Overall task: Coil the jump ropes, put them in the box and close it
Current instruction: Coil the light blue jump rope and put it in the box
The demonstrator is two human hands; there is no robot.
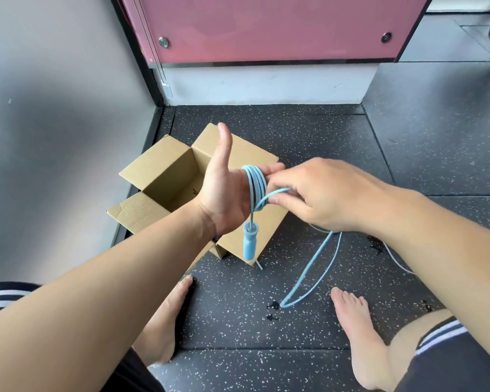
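My left hand (224, 190) is held palm up over the box, thumb raised and fingers stretched to the right. Several turns of a light blue jump rope (255, 184) are wound round those fingers. One blue handle (249, 244) hangs from the coil below the palm. My right hand (320, 190) pinches the rope's free strand right beside the coil. The rest of the blue rope (309, 278) trails down to the floor in a long loop. The cardboard box (164, 176) stands open under my left hand, its flaps spread.
A thin pale rope (399, 264) lies on the speckled black floor (266, 329) at the right, partly hidden by my right arm. My bare feet (359, 329) rest near the rope's loop. A grey wall is on the left and a pink panel (266, 26) is behind the box.
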